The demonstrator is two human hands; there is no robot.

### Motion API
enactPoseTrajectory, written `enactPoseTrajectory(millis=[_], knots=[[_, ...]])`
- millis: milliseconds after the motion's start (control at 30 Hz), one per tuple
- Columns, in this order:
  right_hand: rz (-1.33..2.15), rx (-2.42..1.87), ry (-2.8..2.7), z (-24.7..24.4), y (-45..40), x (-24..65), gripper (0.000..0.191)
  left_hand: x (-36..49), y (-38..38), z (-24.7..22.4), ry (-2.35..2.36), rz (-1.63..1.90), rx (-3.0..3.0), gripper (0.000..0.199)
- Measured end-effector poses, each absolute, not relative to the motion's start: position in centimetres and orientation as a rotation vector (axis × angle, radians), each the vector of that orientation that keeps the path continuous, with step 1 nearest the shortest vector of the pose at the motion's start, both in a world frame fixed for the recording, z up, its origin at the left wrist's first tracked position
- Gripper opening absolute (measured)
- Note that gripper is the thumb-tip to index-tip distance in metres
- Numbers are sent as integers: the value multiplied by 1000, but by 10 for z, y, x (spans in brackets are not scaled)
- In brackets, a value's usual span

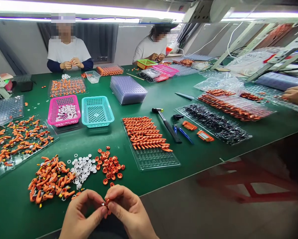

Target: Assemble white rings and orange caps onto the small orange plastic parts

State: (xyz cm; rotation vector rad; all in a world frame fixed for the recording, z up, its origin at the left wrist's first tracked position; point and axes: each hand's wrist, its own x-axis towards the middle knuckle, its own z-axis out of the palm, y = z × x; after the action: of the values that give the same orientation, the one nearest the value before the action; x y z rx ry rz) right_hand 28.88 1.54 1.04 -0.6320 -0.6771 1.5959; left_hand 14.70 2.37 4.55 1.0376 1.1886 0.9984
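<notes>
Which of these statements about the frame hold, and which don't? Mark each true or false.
1. Both hands pinch one small orange part between the fingers, left hand and right hand meeting at it. True.
2. The pink basket is empty. False: it holds white rings.
3. A pile of white rings lies on the table between two orange piles. True.
4. The teal basket stands left of the pink one. False: it stands to its right.
5. A hammer lies on the table beside the tray of orange pieces. True.
</notes>
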Motion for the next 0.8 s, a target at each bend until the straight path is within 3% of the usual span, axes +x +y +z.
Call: enactPoseTrajectory(millis=[467,800], knots=[[1332,-772,-1062,10,12,293,16,124,29,37,1215,1006,1280,5],[1133,-882,-1256,3,10,292,21,129,25,40,1249,1065,1134,3]])
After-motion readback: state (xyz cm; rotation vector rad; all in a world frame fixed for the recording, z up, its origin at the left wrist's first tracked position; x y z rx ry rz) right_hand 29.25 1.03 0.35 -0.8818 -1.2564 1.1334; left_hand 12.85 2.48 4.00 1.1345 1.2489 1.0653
